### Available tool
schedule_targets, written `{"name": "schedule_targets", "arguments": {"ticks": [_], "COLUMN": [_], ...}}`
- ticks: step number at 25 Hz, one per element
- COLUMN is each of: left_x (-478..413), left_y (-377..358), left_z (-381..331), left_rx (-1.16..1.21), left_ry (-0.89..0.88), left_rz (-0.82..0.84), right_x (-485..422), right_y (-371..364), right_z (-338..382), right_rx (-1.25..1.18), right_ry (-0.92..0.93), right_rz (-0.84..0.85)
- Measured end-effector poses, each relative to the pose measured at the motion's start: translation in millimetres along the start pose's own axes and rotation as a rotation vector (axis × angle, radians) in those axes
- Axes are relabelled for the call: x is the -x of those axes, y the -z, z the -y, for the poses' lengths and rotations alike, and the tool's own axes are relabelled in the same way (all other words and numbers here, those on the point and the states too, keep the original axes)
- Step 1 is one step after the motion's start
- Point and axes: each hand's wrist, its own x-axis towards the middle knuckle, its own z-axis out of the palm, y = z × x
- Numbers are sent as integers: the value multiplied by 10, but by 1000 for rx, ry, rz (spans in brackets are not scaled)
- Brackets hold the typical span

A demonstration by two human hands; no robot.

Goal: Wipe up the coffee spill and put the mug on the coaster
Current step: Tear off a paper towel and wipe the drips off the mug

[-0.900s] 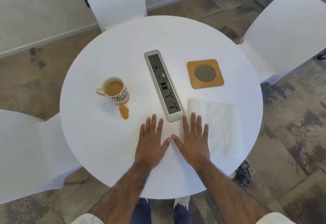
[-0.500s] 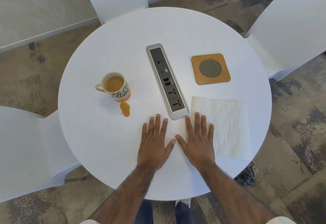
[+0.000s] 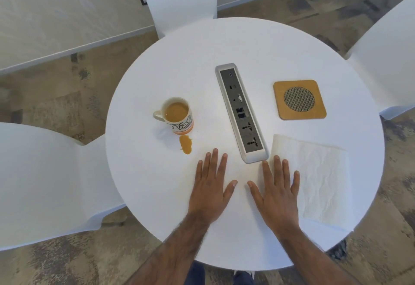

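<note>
My two hands have drifted apart: the thumbs, nearly touching half a second ago, now have a clear gap of bare table (image 3: 241, 222) between them. My right hand (image 3: 277, 191) has slid outward, so its outer fingers (image 3: 285, 168) now lie over the near-left corner of the paper towel (image 3: 318, 177) instead of just beside it. My left hand (image 3: 212, 189) has edged closer to the coffee spill (image 3: 186, 143), though apart from it.

Bright, even daylight nearly blows out the white surface (image 3: 224, 44); shadows faint and soft; wide-angle bowing at edges, focus slightly soft.
</note>
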Motion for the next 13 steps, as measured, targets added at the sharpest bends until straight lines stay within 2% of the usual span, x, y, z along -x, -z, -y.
{"name": "schedule_targets", "arguments": {"ticks": [5, 9, 13], "left_x": [-303, -603, -860], "left_y": [531, 919, 1056], "left_z": [519, 959, 1265], "left_rx": [161, 335, 521], "left_ry": [168, 294, 428], "left_rz": [-328, -573, -616], "right_x": [-340, -721, -1106], "right_y": [139, 218, 313], "right_z": [413, 821, 1191], "right_rx": [-112, -192, -260], "right_ry": [142, 246, 299], "right_rz": [-134, -142, -102]}}
